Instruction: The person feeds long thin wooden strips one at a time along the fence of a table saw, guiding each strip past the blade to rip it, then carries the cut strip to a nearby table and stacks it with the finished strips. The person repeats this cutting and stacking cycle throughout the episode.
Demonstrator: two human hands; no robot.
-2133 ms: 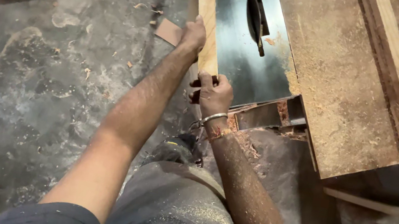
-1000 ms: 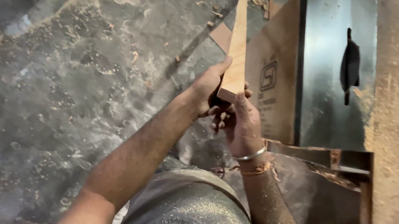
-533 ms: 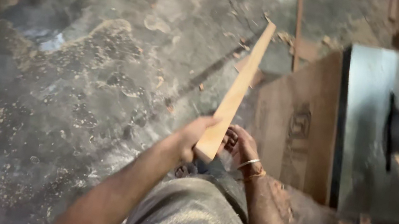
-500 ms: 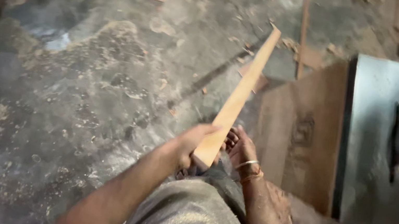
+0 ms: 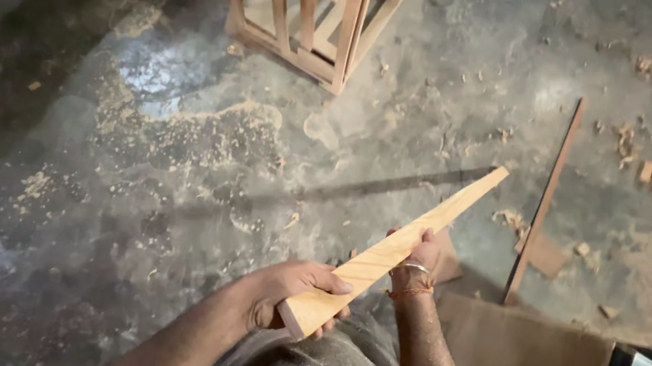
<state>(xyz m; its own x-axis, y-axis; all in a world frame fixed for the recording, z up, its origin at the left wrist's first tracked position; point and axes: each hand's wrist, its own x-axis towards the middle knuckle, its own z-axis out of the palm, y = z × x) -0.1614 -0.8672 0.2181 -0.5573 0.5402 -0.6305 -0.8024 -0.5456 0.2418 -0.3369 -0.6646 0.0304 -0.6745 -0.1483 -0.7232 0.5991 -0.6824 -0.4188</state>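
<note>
Hands of the person hold a long tapered wood strip [image 5: 388, 257] in the lower centre of the frame, above the dusty floor [image 5: 173, 169]. The left hand [image 5: 288, 293] is wrapped around the thick near end, and the right hand [image 5: 417, 253] pinches the middle from below. The thin far tip hangs free toward the upper right; it could swing and hit the dark slat [image 5: 543, 202] leaning near, or splinters could prick the bare fingers if the grip slides.

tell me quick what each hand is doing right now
Left hand: closed around the near end of the wooden strip.
Right hand: closed on the same wooden strip, farther along it.
</note>
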